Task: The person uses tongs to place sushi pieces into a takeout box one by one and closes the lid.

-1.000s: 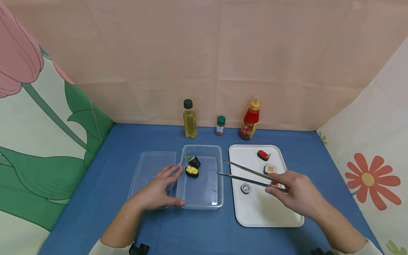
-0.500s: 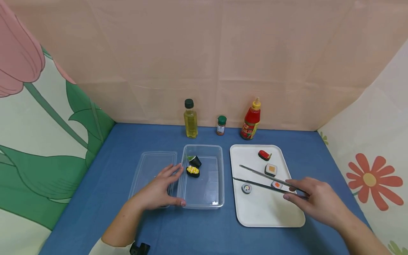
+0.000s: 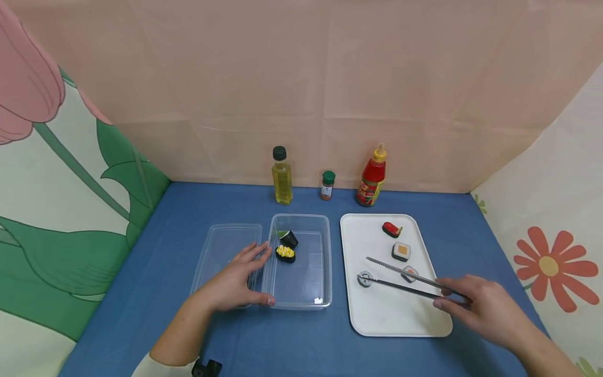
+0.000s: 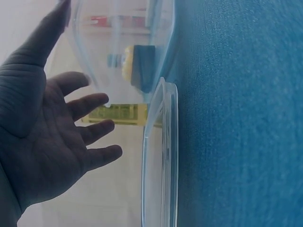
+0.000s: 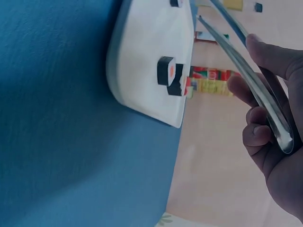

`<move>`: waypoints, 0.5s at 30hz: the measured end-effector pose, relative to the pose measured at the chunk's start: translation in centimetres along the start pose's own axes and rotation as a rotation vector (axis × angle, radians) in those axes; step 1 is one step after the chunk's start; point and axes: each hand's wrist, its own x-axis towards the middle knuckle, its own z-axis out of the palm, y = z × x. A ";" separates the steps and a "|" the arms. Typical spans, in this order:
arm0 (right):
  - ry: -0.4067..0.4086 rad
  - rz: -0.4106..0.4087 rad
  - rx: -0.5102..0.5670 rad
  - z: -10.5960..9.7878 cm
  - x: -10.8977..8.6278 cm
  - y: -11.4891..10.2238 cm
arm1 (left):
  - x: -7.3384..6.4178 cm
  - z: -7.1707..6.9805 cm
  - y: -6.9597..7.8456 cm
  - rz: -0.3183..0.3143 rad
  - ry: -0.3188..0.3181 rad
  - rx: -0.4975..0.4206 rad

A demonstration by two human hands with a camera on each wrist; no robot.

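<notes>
My right hand (image 3: 485, 309) holds metal tongs (image 3: 400, 287) with parted arms over the white tray (image 3: 386, 317). One tong tip overlaps a round grey-edged sushi roll (image 3: 364, 284); contact cannot be told. The other arm crosses above a sushi roll with an orange centre (image 3: 408, 278). Further back on the tray lie a yellow-centred sushi roll (image 3: 401, 252) and a red-topped sushi piece (image 3: 391, 229). Fingers spread, my left hand (image 3: 235, 283) is at the left side of a clear plastic container (image 3: 328, 267). Inside it are a black cone-shaped sushi piece (image 3: 288, 240) and a yellow-topped one (image 3: 285, 254).
A clear lid (image 3: 218, 248) lies left of the container, partly behind my left hand. Along the back of the blue table (image 3: 292, 340) stand an oil bottle (image 3: 282, 180), a small green-capped jar (image 3: 327, 186) and a red sauce bottle (image 3: 371, 180).
My right hand and the tongs have moved right and toward me, from beside the container to over the tray. The left hand has stayed at the container.
</notes>
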 end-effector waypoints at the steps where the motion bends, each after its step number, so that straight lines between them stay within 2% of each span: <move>1: -0.008 0.006 -0.002 0.0 -0.1 0.1 | 0.0 0.0 0.0 -0.001 0.000 -0.001; 15: -0.087 0.065 0.005 0.3 -0.7 0.3 | 0.0 -0.1 0.1 -0.007 0.001 -0.011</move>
